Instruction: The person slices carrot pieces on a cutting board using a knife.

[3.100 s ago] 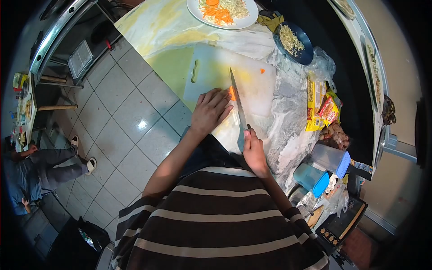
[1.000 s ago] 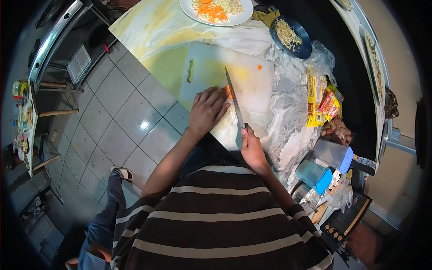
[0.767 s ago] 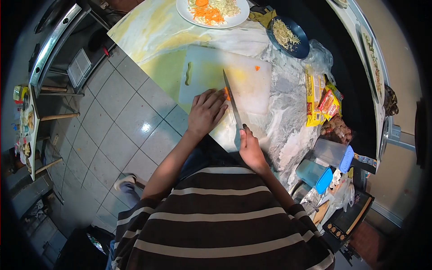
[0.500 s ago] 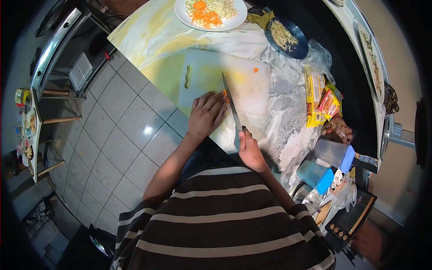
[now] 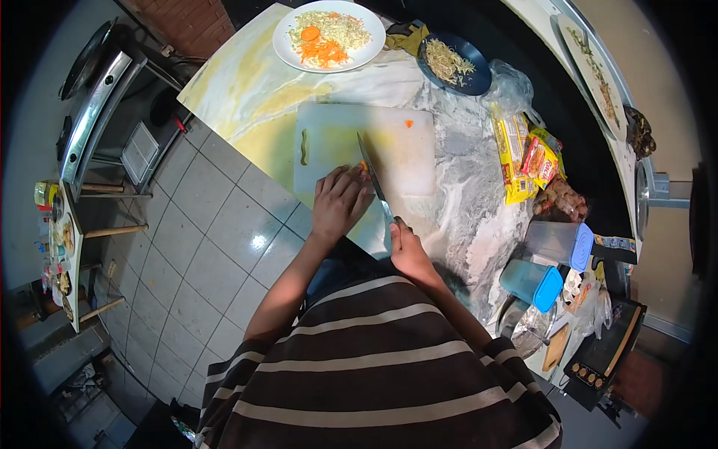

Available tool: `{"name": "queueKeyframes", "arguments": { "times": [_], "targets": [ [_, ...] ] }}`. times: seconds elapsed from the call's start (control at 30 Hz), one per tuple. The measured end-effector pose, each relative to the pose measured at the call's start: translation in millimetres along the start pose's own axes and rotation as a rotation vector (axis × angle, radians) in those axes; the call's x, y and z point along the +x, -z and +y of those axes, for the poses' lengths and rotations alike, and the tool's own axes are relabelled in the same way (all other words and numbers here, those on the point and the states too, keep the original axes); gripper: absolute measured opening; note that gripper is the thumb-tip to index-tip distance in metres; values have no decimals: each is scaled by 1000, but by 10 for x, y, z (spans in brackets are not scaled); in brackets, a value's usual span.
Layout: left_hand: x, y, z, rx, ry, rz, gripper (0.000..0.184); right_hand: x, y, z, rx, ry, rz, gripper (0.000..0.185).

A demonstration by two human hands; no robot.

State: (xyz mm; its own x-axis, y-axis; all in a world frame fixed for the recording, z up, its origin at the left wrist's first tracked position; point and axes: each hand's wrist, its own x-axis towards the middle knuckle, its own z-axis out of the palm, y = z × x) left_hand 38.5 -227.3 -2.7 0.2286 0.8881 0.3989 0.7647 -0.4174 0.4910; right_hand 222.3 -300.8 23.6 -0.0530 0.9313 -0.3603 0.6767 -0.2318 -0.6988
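My right hand [image 5: 409, 250] is wrapped around the handle of a long kitchen knife [image 5: 375, 173], its blade slanting up and left over the white cutting board [image 5: 404, 161]. Close against the blade's left side lies a small orange carrot piece [image 5: 364, 166]. The bent fingers of my left hand [image 5: 340, 202] press on that piece at the board's near edge and partly cover it. A tiny orange carrot bit [image 5: 409, 123] rests apart, toward the board's upper right.
Beyond the board stands a white plate [image 5: 283, 46] of shredded vegetables with a carrot slice. A dark bowl [image 5: 482, 75] holds bean sprouts. Yellow food packets [image 5: 516, 153] and blue-lidded containers [image 5: 548, 288] line the right side. Tiled floor [image 5: 217, 202] lies left of the marble counter [image 5: 258, 90].
The whole view has shifted and turned slightly, so the board and plate sit lower and further left. Both hands keep their hold beside the carrot piece, with the knife blade still next to it.
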Motion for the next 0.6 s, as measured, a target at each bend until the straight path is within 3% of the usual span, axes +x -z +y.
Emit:
{"name": "queueKeyframes", "arguments": {
  "times": [0.3, 0.37, 0.6],
  "targets": [
    [46, 23, -34, -63, 17, -28, 32, 5, -60, 42, -55, 3, 35, 48],
    [146, 50, -27, -56, 27, 76, 38, 5, -82, 29, -11, 4, 46, 46],
    [1293, 228, 251, -145, -200, 46, 59, -16, -45, -47, -23, -9, 42, 42]
  ]
}}
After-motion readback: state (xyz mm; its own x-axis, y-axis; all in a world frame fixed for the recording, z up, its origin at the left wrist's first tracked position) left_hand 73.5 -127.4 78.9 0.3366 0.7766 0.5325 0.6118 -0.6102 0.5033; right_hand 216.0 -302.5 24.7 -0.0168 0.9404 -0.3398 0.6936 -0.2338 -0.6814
